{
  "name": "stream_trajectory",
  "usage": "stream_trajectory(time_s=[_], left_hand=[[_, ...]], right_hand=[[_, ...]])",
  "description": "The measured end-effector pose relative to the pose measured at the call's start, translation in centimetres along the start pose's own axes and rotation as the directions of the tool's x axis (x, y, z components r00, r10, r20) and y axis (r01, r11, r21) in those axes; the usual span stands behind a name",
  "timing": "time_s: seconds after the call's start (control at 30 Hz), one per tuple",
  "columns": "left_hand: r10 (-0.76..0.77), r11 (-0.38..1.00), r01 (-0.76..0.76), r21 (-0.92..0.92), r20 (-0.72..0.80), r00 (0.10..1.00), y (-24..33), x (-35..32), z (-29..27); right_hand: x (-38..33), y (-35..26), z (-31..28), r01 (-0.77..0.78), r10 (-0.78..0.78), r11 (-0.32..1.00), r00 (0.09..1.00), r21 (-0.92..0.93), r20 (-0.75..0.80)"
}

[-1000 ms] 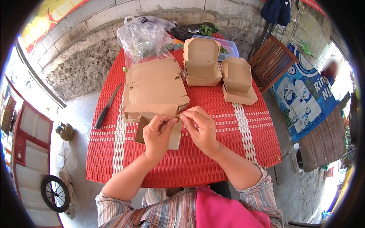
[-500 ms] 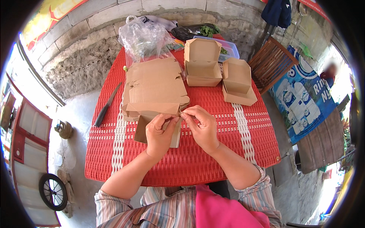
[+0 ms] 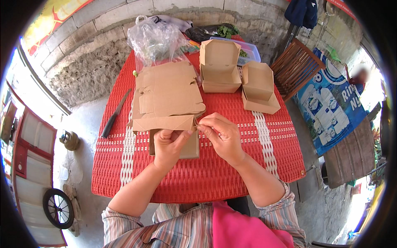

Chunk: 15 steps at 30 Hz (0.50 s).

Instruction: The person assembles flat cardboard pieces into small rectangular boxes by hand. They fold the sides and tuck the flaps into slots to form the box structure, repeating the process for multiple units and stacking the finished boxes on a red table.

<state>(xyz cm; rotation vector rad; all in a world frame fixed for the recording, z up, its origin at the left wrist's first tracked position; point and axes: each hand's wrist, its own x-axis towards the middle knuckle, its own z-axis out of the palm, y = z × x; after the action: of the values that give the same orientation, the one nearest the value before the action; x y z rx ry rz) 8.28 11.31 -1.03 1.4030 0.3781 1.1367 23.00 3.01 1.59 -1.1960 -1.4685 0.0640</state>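
A partly folded brown cardboard box (image 3: 163, 124) lies near the middle of the table, its front piece hanging toward me. My left hand (image 3: 167, 146) grips its near wall, with fingers behind the panel and the thumb near the right corner. At that same corner, the fingertips of my right hand (image 3: 222, 138) pinch a small flap. Behind the box lies a stack of flat brown cardboard (image 3: 167, 89) with notched edges. Two folded boxes stand farther back with lids up: a taller one (image 3: 221, 84) and a smaller one (image 3: 262, 103) to its right.
A dark-handled knife (image 3: 117, 113) lies on the red woven table (image 3: 223, 180) at left. At the back are a clear plastic bag (image 3: 155, 41), a black bag (image 3: 202, 34) and a plastic tub (image 3: 252, 53). A wooden chair (image 3: 297, 68) stands at the right; a person is beyond it.
The box's near wall has tilted up toward me and its front piece has shifted slightly right. My left hand has moved a little lower and left; the right still pinches the corner.
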Motion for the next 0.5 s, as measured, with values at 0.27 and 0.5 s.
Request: stream_trajectory(time_s=[0.27, 0.5], left_hand=[[0.133, 0.915, -0.148, 0.374, 0.064, 0.989, -1.8, -0.1, -1.9], [0.295, 0.824, -0.242, 0.512, -0.023, 0.955, 0.1, 0.3, 0.1]], right_hand=[[0.5, -0.3, -0.3, 0.203, -0.201, 0.973, 0.979, -0.111, 0.035], [-0.3, 0.2, 0.6, 0.073, -0.074, 0.997, 0.997, -0.012, -0.032]])
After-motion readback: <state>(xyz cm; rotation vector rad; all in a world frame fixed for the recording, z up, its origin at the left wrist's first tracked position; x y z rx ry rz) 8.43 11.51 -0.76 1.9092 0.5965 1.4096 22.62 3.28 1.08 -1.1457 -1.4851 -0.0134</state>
